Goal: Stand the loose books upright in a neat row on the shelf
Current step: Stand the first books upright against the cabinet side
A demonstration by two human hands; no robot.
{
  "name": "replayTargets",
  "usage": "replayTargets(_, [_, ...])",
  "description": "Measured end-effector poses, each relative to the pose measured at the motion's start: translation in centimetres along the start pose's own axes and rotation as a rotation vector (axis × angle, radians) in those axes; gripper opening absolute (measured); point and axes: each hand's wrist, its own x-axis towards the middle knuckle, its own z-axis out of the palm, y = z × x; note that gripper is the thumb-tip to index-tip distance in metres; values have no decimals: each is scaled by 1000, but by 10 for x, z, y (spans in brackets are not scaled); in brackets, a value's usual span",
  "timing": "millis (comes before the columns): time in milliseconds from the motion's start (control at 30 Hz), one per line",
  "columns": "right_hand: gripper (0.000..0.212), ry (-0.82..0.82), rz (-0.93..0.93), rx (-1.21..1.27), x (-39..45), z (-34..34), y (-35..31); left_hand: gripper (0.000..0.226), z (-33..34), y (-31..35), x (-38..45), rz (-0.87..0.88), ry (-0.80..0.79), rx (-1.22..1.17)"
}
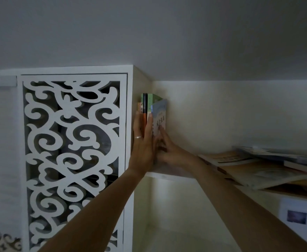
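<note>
A short row of upright books (145,104) stands at the left end of the white shelf (169,176), against the cabinet side. The outermost is a pale blue book (160,115) with dark characters on its cover. My left hand (142,142), with a ring, lies flat against the spines and holds the row. My right hand (164,148) presses its fingers on the blue book's cover from the right. To the right, several loose books (254,168) lie flat and overlapping on the shelf.
A white cabinet door with carved scroll cut-outs (72,151) fills the left. The wall (230,115) stands behind the shelf and the ceiling (149,33) is close above. A white box with a small picture (297,217) sits under the shelf at the right.
</note>
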Motion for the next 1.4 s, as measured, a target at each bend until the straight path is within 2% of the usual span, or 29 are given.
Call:
replayTargets(67, [117, 15, 49, -90, 0, 4, 7, 75, 0, 0, 1, 0, -10, -36])
replayTargets(133, [111, 68, 45, -192, 2, 5, 6, 55, -1, 2, 0, 10, -43, -81])
replayTargets(200, [104, 101, 16, -245, 3, 6, 6, 46, -1, 3, -2, 28, -36, -65])
replayTargets(333, [100, 50, 30, -353, 2, 8, 5, 52, 6, -5, -2, 109, -39, 78])
replayTargets(467, [103, -43, 156, -472, -4, 12, -9, 55, 4, -10, -1, 114, -29, 234])
replayTargets(500, [99, -63, 159, -512, -7, 10, -16, 57, 4, -10, 0, 131, -32, 259])
replayTargets(567, [64, -67, 121, -665, -21, -5, -35, 59, 3, -11, 1, 202, -40, 343])
replayTargets(600, [48, -31, 97, -737, -30, -19, -44, 63, 3, -11, 1, 239, -42, 405])
replayTargets(633, [42, 24, 80, -779, -40, -37, -52, 69, 2, -10, 1, 280, -57, 471])
replayTargets(667, [43, 87, 85, -795, -53, -58, -60, 74, 3, -9, 2, 328, -93, 537])
replayTargets(733, [58, 154, 156, -843, -81, -105, -67, 76, 9, -1, 4, 436, -231, 652])
replayTargets(800, [86, 105, 356, -1023, -111, -146, -66, 65, 20, 10, 8, 477, -379, 715])
replayTargets(867, [117, 35, 602, -1178, -138, -180, -58, 44, 26, 20, 13, 391, -455, 769])
replayTargets(933, [127, 67, 752, -1213, -161, -205, -46, 32, 30, 28, 16, 275, -476, 785])
replayTargets(967, [121, 106, 789, -1196, -171, -215, -37, 27, 31, 30, 16, 241, -472, 768])
replayTargets(1033, [95, 150, 795, -1132, -187, -227, -19, 22, 36, 33, 15, 209, -423, 746])
replayTargets(1100, [71, 198, 730, -1080, -197, -236, -4, 21, 37, 35, 16, 204, -395, 732])
replayTargets(1200, [52, 305, 567, -1081, -204, -239, 0, 18, 32, 38, 16, 224, -361, 727])
replayTargets(1300, [43, 421, 354, -1379, -204, -233, 2, 23, 27, 41, 14, 244, -356, 728])
replayTargets(1400, [29, 333, 331, -1617, -201, -230, 11, 26, 26, 41, 11, 231, -386, 758])
